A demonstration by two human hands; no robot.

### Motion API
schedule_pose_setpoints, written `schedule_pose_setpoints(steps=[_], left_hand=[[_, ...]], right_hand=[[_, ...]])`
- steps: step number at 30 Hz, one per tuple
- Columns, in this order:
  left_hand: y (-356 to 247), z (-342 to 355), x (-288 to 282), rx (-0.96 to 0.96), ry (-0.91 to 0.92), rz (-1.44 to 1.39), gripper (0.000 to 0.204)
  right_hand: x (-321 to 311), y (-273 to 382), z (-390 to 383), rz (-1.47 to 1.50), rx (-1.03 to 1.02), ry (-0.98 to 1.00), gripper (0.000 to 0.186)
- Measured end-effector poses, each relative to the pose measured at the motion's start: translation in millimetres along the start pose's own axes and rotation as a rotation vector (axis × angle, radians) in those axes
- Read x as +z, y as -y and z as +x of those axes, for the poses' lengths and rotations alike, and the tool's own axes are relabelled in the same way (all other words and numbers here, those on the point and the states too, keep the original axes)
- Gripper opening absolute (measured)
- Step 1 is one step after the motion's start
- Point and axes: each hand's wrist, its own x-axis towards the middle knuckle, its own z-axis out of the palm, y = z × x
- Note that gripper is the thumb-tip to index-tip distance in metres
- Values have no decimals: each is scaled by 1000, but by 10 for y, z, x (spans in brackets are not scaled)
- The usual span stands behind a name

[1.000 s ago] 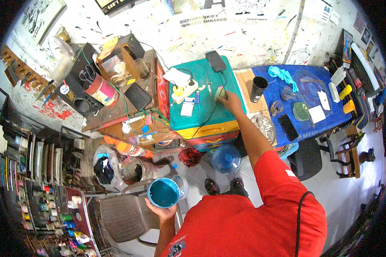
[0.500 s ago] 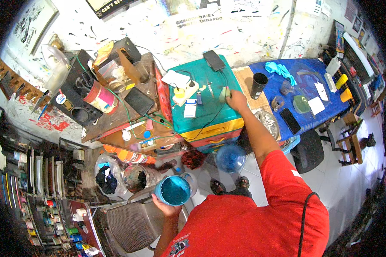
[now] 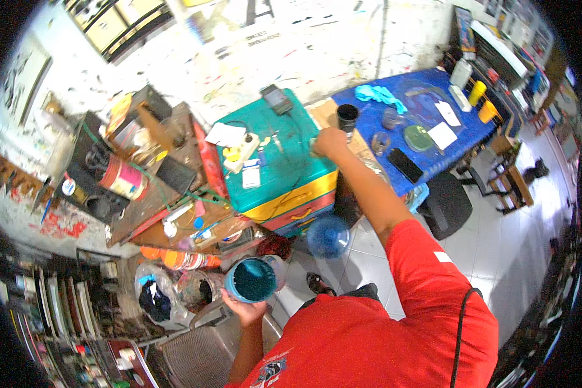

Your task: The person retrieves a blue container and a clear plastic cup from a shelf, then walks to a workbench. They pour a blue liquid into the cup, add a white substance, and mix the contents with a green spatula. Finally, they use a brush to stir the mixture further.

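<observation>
Low in the frame, the left hand [image 3: 244, 309] has its grip closed under a blue paint cup [image 3: 251, 280] – the right hand [image 3: 330, 143], fist closed at centre top, rests on the teal worktop [image 3: 284, 169], its contents hidden.

Blue cup in the left hand's grip; right hand out at the teal surface.

Round blue cup [image 3: 252, 279], mouth up and tilted a little toward the camera, inside coated teal-blue; contents cannot be told. Left hand [image 3: 242, 308] cups it from below, held low, off any surface. Right hand [image 3: 330, 142], arm stretched, closed at the right edge of the teal surface [image 3: 284, 161], near its far right corner; what it grips is too small to tell.
</observation>
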Motion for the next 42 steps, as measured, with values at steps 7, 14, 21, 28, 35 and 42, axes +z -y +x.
schedule_pose_setpoints(steps=[7,14,21,28,35,42], left_hand=[[165,-115,439,-73,83,50,68],[587,-226,735,-147,165,42,69],[1310,-331,1116,-318,310,17,75],[2099,-677,1462,-487,358,-96,71],[2251,-775,1539,-628,531,-211,79],[1641,-122,1306,-561,481,-243,87]], right_hand=[[-244,-547,-418,255,52,27,39],[251,-2002,-2085,416,-895,248,33],[81,-2369,-4457,901,-161,430,23],[740,-2800,-5111,1580,368,56,11],[733,-2820,-4918,1704,363,80,15],[651,-2113,-3977,1464,302,-5,14]])
